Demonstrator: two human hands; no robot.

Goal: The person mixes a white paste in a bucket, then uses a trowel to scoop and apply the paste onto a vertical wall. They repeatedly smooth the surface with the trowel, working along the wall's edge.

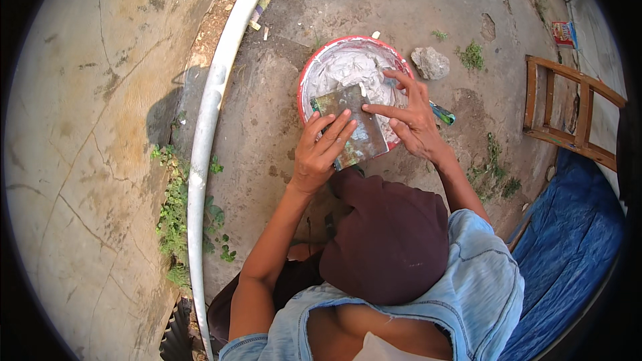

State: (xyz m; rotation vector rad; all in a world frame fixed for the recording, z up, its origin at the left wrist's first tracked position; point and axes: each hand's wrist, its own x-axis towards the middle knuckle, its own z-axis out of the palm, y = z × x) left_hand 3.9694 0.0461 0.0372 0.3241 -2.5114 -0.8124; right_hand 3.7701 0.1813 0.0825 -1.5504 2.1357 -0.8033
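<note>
A red-rimmed round basin (301,87) full of thick white paste (344,63) is in front of me. Over its near side lies a dark, stained rectangular board (354,119), smeared with white. My left hand (319,150) grips the board by its left side, fingers on top; the thumb is hidden. From the right, my right hand (416,120) reaches over the basin with its fingers apart, and the index fingertip touches the board's upper right edge. Just past my right wrist, a green and blue handle (442,113) sticks out at the basin's right side; its other end is hidden.
A pale rock (430,63) sits right of the basin. A long white pipe (208,120) runs along the left, with green weeds (175,214) beside it. At right are a wooden frame (568,103), a blue tarp (568,227) and a small red packet (564,34).
</note>
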